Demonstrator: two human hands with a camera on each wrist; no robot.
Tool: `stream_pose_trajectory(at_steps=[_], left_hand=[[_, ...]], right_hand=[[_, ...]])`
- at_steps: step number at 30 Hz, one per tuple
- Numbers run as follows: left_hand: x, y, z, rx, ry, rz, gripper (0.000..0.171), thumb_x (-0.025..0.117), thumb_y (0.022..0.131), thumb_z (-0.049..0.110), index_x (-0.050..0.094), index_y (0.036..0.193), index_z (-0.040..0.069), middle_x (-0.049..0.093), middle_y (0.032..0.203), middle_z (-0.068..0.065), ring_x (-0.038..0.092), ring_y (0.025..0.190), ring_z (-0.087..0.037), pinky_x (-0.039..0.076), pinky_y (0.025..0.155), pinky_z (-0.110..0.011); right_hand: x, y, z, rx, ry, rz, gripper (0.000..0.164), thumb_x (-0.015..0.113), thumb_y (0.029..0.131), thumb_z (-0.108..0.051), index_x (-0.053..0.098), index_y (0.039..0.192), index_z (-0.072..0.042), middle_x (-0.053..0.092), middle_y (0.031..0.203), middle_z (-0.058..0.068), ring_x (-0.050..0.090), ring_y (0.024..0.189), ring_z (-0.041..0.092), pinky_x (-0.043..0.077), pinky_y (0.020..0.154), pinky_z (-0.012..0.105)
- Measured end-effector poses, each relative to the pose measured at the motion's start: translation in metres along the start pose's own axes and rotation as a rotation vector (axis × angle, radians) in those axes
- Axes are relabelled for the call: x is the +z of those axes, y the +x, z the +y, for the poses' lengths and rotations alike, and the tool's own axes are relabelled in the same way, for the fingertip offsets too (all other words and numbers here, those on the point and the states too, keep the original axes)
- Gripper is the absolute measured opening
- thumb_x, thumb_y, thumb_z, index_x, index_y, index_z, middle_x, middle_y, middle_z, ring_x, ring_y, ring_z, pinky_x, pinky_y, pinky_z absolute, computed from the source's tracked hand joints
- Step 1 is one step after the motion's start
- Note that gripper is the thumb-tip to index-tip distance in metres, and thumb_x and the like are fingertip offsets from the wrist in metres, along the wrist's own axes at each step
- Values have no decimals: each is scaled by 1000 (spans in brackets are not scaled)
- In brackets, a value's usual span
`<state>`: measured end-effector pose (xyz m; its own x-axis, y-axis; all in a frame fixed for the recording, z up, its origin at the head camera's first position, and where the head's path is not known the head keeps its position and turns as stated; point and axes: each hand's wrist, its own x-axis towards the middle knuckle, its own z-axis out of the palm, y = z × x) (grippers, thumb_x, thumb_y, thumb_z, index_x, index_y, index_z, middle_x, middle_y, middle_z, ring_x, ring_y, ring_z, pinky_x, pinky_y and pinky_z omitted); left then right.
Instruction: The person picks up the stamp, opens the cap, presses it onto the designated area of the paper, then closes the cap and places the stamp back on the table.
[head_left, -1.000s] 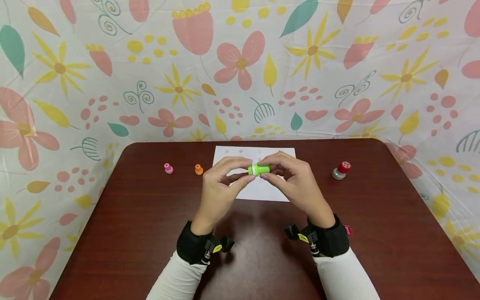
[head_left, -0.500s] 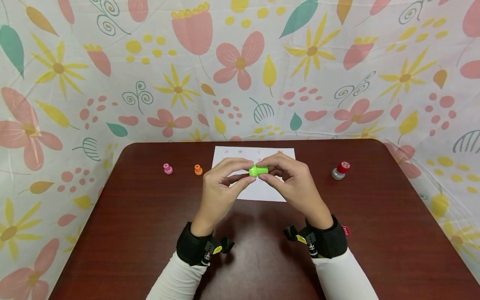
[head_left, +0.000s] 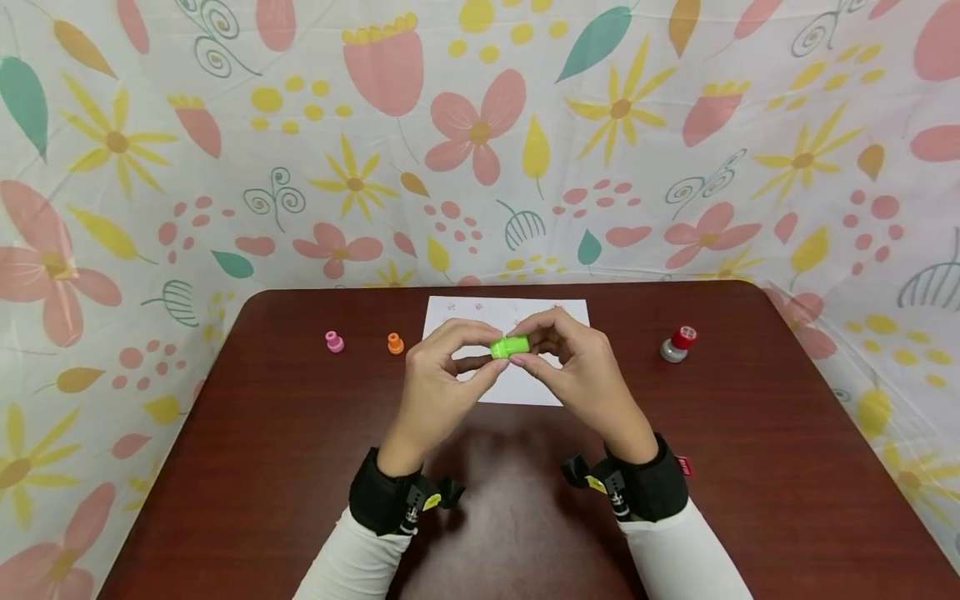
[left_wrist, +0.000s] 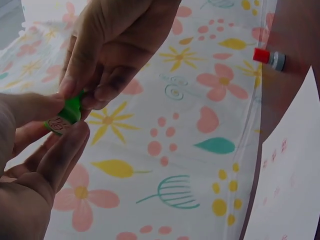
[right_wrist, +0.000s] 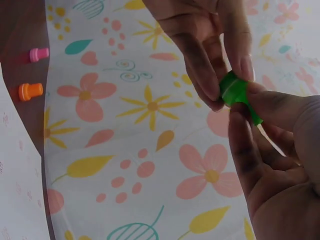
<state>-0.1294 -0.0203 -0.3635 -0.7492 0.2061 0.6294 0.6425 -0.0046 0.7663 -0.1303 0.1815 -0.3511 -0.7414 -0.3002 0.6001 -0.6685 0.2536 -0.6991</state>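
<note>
Both hands meet over the white paper [head_left: 521, 388] and share one small bright green toy stamp [head_left: 510, 347]. My left hand [head_left: 442, 375] pinches its wider end between thumb and fingers. The narrower end is pinched by my right hand [head_left: 585, 362]. In the left wrist view, the green stamp [left_wrist: 66, 118] shows a round end with a red line picture on it. A thin pale ring runs round the green stamp [right_wrist: 233, 92] in the right wrist view. Fingertips cover parts of it in every view.
A pink stamp piece [head_left: 334, 342] and an orange stamp piece [head_left: 395, 343] stand on the brown table [head_left: 262, 467], left of the paper. On the right stands a red-topped stamp [head_left: 678, 343] with a grey base. Faint red prints mark the paper. A flowered cloth [head_left: 480, 217] hangs behind.
The white band in the middle of the green stamp has gone from the head view as its two green parts came together. The stamp is now slightly tilted, with the right hand a little further left.
</note>
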Motion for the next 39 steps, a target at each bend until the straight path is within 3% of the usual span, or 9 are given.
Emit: stream_pose_trajectory(at_steps=[5,11,15,18,22,26,32,39], left_hand=[[-1,1,-3,27,89,-17,22,79,85,-5,72,104,2,68,110,-12,70,104,-22,64,83,-29],[1,1,1,95,329,4,25,76,83,-9,68,104,0,67,108,-11,70,104,-19,60,90,-22],[7,-1,4,141,497,21,28,77,84,-8,70,111,-2,66,110,-12,69,102,-20,61,90,-25],[10,-2,6,163,567,39,27,79,84,-6,72,111,-3,66,111,-14,68,101,-23,61,88,-30],[10,-2,6,174,590,64,22,80,84,-5,75,106,-3,65,108,-14,68,99,-23,62,85,-32],[3,-2,2,153,575,71,19,80,86,-3,75,104,1,66,105,-12,69,94,-20,62,82,-31],[-18,-6,-11,79,567,58,19,81,86,-2,76,104,4,71,105,-8,71,93,-18,63,84,-31],[-44,-16,-25,28,627,44,22,81,82,-4,77,102,5,76,100,-6,69,86,-19,61,75,-38]], right_hand=[[2,0,-2,2,-2,-1,35,79,82,10,66,112,-1,67,107,8,68,90,13,62,81,21],[6,-1,-2,-18,-91,25,35,81,82,8,67,113,-1,70,106,8,70,92,13,61,84,20],[10,-1,-2,-71,-148,71,37,84,77,9,66,108,1,72,101,8,72,86,15,61,80,19],[12,-1,-2,-124,-215,94,37,86,76,8,66,106,1,72,98,7,72,83,15,61,78,20],[11,-2,-3,-153,-289,86,38,88,76,4,66,106,1,72,97,7,72,83,14,62,77,21],[6,-2,-3,-126,-322,62,37,88,78,0,65,108,-1,72,98,8,72,85,14,61,78,21],[0,-2,1,-86,-346,18,26,80,89,-3,65,110,-4,72,101,3,72,90,14,60,82,22],[-14,-8,13,-80,-430,-18,26,80,88,-3,65,110,-3,70,101,5,73,89,14,61,79,31]])
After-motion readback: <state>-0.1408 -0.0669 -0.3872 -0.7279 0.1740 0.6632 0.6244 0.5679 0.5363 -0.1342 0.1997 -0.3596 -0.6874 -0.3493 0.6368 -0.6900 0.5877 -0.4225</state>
